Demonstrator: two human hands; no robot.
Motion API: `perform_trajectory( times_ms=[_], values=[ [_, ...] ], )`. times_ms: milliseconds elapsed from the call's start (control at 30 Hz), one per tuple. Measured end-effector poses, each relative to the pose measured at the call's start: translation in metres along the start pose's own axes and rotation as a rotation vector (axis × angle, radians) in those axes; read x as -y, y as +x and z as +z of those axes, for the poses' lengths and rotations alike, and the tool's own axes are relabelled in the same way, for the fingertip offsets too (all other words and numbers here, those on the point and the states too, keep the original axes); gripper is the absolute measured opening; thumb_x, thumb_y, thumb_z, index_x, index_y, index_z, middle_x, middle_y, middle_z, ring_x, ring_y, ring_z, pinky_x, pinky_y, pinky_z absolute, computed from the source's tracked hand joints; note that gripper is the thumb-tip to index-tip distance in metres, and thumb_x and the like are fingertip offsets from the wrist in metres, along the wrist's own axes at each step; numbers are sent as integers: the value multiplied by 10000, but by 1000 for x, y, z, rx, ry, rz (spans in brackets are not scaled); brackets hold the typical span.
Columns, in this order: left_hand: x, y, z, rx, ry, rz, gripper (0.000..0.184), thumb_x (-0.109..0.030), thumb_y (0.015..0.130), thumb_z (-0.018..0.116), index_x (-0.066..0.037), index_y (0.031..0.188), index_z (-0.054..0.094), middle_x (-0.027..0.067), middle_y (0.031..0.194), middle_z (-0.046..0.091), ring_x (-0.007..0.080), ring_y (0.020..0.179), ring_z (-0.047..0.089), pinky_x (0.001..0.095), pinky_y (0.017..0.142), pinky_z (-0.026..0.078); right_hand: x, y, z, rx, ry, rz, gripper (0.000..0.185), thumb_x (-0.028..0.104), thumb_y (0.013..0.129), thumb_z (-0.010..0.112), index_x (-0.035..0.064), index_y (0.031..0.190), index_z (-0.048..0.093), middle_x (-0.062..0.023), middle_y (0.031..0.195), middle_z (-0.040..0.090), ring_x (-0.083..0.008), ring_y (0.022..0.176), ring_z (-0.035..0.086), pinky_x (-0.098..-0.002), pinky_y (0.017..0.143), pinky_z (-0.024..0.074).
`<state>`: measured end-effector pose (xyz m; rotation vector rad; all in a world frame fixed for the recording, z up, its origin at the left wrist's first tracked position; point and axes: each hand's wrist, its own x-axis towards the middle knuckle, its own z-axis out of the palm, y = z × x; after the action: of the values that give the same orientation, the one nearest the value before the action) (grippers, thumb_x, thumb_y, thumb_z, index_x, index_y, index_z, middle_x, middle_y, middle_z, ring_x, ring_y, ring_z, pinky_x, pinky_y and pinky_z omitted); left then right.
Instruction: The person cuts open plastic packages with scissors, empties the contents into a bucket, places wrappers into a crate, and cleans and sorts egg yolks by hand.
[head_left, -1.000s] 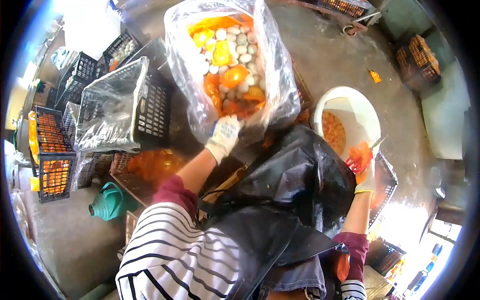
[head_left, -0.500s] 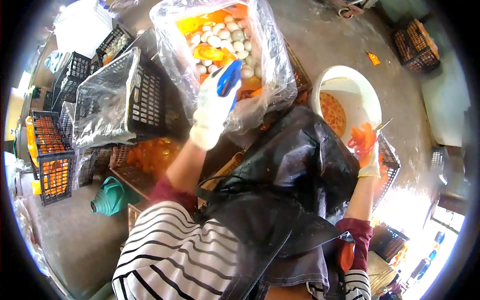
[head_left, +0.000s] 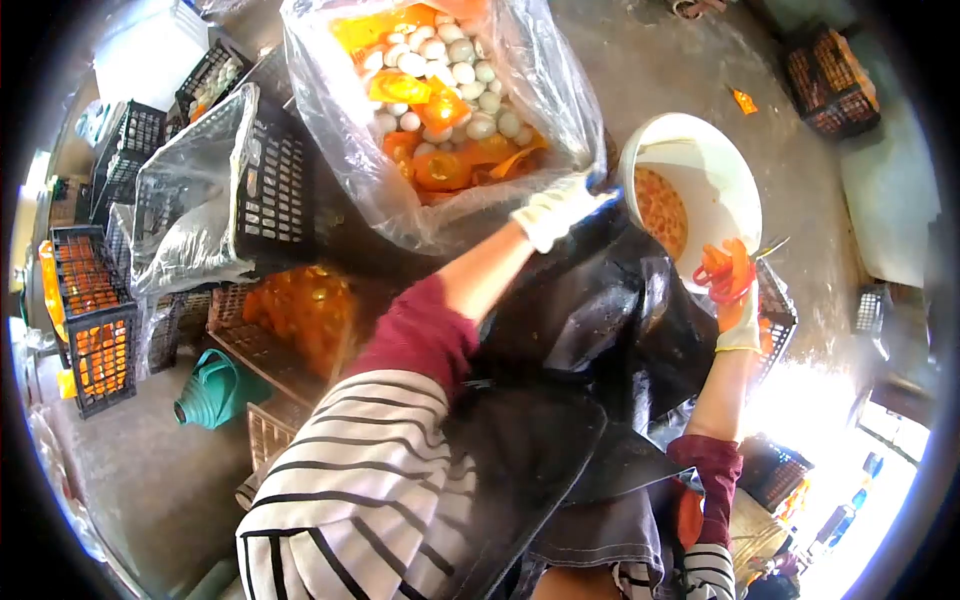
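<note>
Head view: at the right of the frame, the right hand [head_left: 740, 315] is clamped on one orange-red bundle [head_left: 728, 270], long axis running upward; one thin tool [head_left: 774, 247] beside it points upper right. One white bucket [head_left: 724, 190] stands near; the left hand [head_left: 560, 208], grip unclear, is beside one plastic liner [head_left: 560, 110], upper centre.

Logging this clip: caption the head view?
White-gloved left hand near a clear plastic bag of pale eggs and a round white bucket; gloved right hand holding something orange-red.
</note>
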<state>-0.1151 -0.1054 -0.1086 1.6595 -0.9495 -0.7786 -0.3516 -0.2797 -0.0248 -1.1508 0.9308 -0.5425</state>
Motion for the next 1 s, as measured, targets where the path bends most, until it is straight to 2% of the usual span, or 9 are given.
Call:
perform_trajectory(
  times_ms=[67,200,300,467,567,733,800,933,1000],
  values=[
    [-27,-33,-31,-50,363,68,340,-244,896,544,-33,1162,535,146,1097,592,269,1012,565,356,904,441,-14,15,-33,121,18,20,437,345,920,499,25,1215,466,-225,1119,592,-300,919,610,-369,826,464],
    [-29,-101,-66,-35,496,51,547,-358,815,633,-50,1246,496,206,1217,534,358,1143,493,405,983,389,-3,17,-28,142,-118,85,428,349,900,533,23,1175,494,-192,1065,618,-256,727,607,-342,678,474],
    [-18,-147,-79,203,65,-314,612,-300,901,564,-46,1400,318,124,1381,424,177,1266,376,311,1062,281,8,15,-10,26,-141,156,417,349,885,557,38,1159,514,-180,1045,627,-234,660,592,-332,618,466],
    [-28,-166,-79,79,-139,-243,570,-257,909,569,-20,1379,351,93,1320,481,160,1202,439,307,1035,327,-2,23,-15,46,-91,140,425,360,878,571,60,1175,519,-182,1040,626,-227,720,605,-315,629,479],
    [-49,-136,-66,56,120,-81,532,-247,885,596,-24,1332,414,154,1242,546,234,1130,529,352,978,399,-2,20,-13,61,-31,117,431,351,878,577,58,1189,514,-178,1030,629,-236,814,617,-317,712,492],
    [-128,-46,15,162,545,554,358,-266,818,611,-82,1121,562,144,886,619,339,807,602,433,744,476,-20,35,-24,71,-10,58,439,356,891,522,55,1210,490,-102,850,640,-171,537,553,-228,375,356],
    [-182,-28,23,184,371,754,339,-271,804,629,-113,1098,574,119,779,601,305,741,601,423,700,475,-54,69,-75,164,293,186,517,445,926,422,64,1271,477,-106,1224,525,-219,1063,523,-296,897,451],
    [-212,-13,26,86,329,728,335,-304,783,666,-108,1051,619,126,802,619,292,776,622,400,713,509,-89,93,-118,178,297,-60,529,460,914,445,54,1250,492,-119,1117,582,-220,932,584,-290,791,490],
    [-185,-10,-14,-33,241,643,401,-288,797,675,-85,1135,604,126,1046,651,249,873,650,355,766,525,-11,21,-28,102,24,38,389,306,911,524,7,1161,524,-174,896,634,-217,542,568,-234,362,357]
  ],
)
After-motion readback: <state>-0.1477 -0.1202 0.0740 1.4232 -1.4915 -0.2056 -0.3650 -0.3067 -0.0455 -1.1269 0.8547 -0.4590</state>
